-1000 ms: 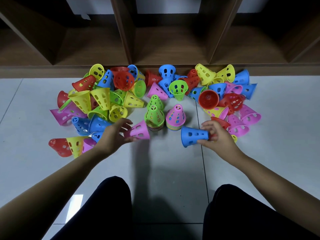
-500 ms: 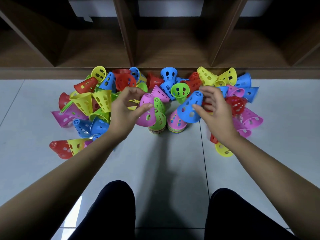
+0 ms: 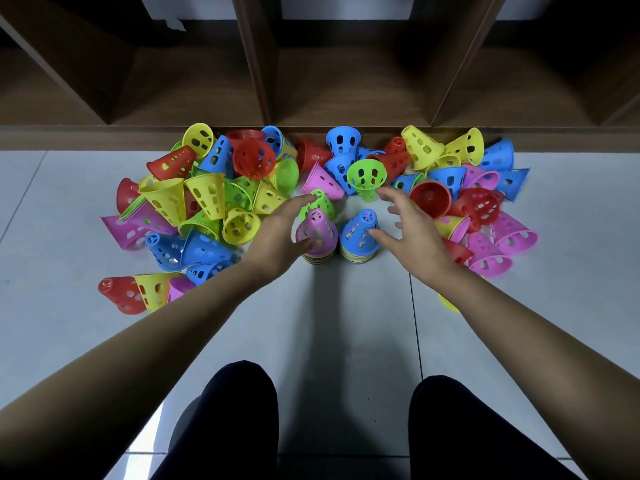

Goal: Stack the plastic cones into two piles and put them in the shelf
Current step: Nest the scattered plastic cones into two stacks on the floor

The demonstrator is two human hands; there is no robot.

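Two short piles, pink-topped [image 3: 317, 233] and blue-topped [image 3: 360, 233], are found on the floor before the shelf [image 3: 346, 91]. Left hand [image 3: 277, 237] and right hand [image 3: 412, 233] are spread, empty. Cones are judged light, stiff; best gripped at the rim.

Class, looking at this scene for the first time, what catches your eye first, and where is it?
A bright heap of loose cones sprawls across the floor before the wooden shelf. At its middle stand two neat piles, one topped pink, one topped blue. The left hand and right hand flank them, fingers spread.
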